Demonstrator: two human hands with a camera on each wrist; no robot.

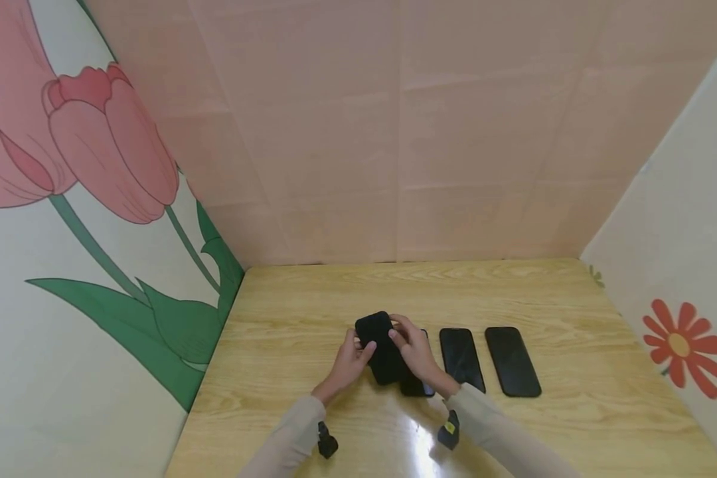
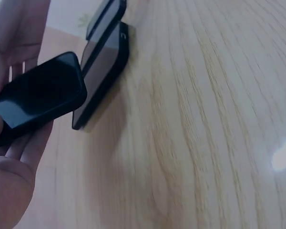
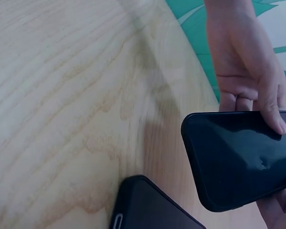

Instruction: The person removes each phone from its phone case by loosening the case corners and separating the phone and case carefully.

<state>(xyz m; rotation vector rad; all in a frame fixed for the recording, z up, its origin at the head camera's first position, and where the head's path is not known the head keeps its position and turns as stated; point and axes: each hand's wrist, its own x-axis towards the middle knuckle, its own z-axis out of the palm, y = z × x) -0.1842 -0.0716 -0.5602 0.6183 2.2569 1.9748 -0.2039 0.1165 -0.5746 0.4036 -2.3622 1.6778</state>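
Observation:
A black smartphone (image 1: 387,362) is held above the wooden table by both hands, its glossy screen (image 3: 243,162) showing in the wrist views. My left hand (image 1: 346,365) grips its left long side, thumb on the front and fingers behind. On the opposite side my right hand (image 1: 417,352) pinches the upper part between thumb and fingers. Just right of the held phone lies a second phone (image 1: 415,388), partly covered by my right hand and the held phone. Two more dark phones, a middle one (image 1: 463,362) and a far-right one (image 1: 512,362), lie beside it in a row.
The wooden table (image 1: 299,305) ends at a pink cloth wall (image 1: 394,166) at the back. A tulip-printed panel (image 1: 113,146) borders it on the left, and a white panel with a red flower (image 1: 681,344) on the right. Small black devices hang at both wrists.

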